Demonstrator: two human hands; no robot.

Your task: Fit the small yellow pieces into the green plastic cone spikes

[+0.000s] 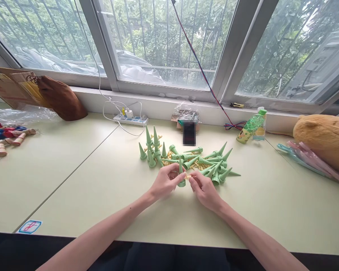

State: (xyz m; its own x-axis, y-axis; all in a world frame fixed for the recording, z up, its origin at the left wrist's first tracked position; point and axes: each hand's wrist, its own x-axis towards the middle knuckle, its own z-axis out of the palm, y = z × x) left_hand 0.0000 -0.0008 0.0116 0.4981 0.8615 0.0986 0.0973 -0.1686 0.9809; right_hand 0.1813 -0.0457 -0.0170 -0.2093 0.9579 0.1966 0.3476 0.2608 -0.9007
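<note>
Table: pale yellow-green top. Behind the table: white sill and 3 grey-framed window panes; daylight enters.

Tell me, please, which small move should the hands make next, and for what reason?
Probably, the right hand should push the small yellow piece gently into the upright green cone while the left hand steadies it. The left hand holds this cone, the right hand has the piece close beside it, and yellow pieces stick out from some standing cones behind.
</note>
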